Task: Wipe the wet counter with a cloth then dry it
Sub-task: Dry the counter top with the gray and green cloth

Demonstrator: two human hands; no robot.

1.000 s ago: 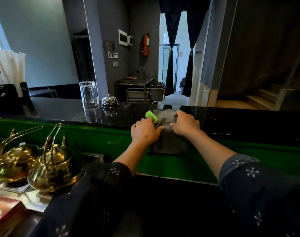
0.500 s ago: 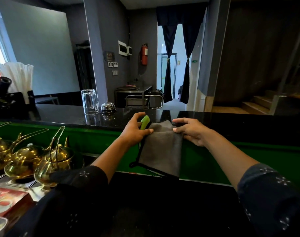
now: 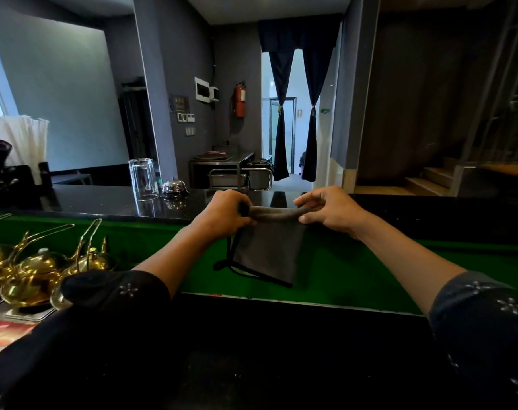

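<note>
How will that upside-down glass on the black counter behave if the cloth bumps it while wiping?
The glass stands tall and narrow, so it would probably tip rather than slide. The counter looks glossy, so a low nudge might skid it instead. It is likely fragile, and the bell sits close beside it.

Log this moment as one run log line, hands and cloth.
left hand: grips cloth edge | right hand: pinches cloth edge | grey cloth: lifted, hanging above green ledge | counter: not touched

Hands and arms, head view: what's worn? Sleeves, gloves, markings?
Both hands are bare: no gloves, and no rings or watch show on the left hand or right hand. Forearms are uncovered. Dark navy sleeves, pushed up near the elbows, carry small pale flower-like marks.
</note>
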